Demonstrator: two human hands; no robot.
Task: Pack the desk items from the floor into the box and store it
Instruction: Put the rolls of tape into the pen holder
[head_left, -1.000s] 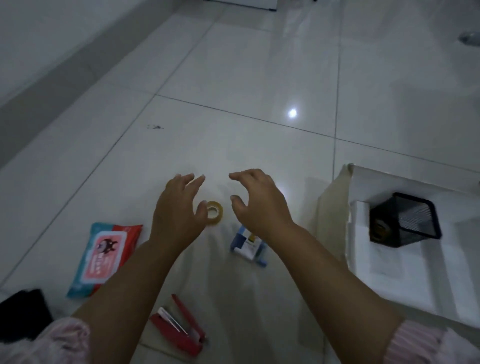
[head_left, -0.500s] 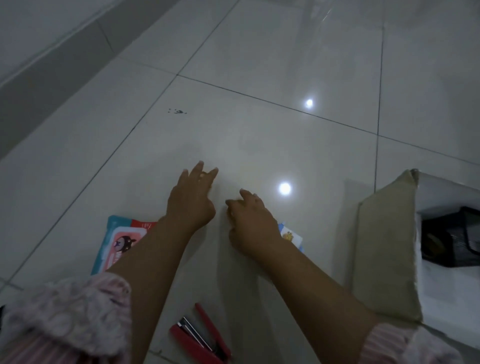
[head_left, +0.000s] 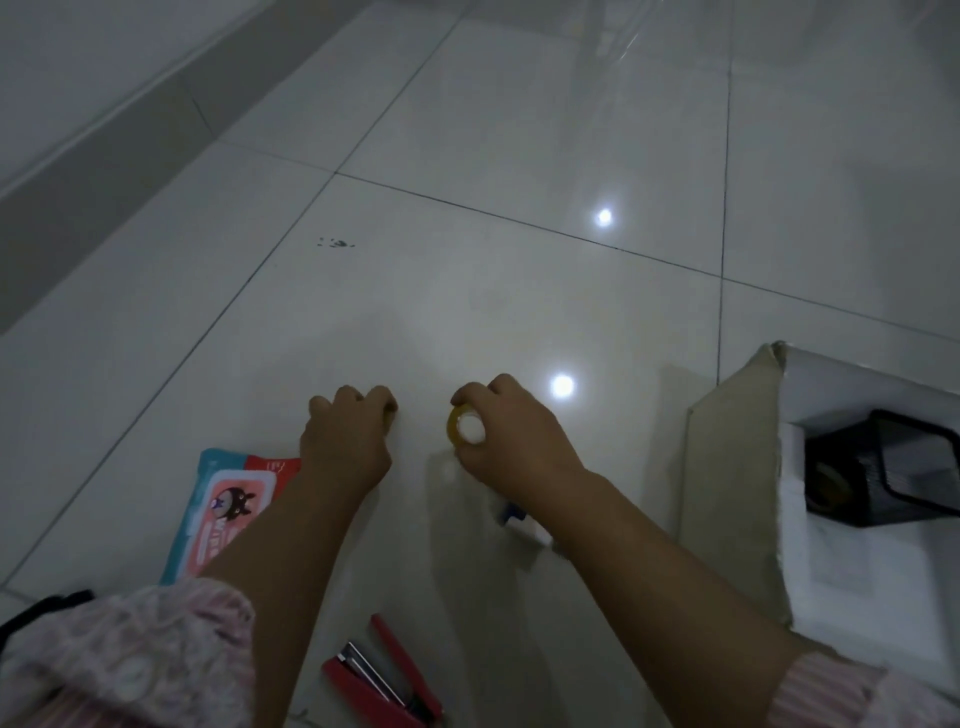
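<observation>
My right hand grips a small yellow tape roll, held just above the white tile floor. Beside it, my left hand is curled shut with nothing visible in it. A red stapler lies open near the bottom edge. Under my left forearm lies a teal-and-red wipes pack. A small blue-and-white item peeks out under my right forearm. The cardboard box stands at the right, with white foam lining and a black mesh holder inside.
A grey skirting and wall run along the left. Some black thing shows at the lower left edge by my pink sleeve. Glossy tiles stretch ahead with two light reflections.
My right hand has closed on the tape roll and lifted it off the floor. My left hand has curled into a fist. The view shifted left, so the box sits nearer the right edge.
</observation>
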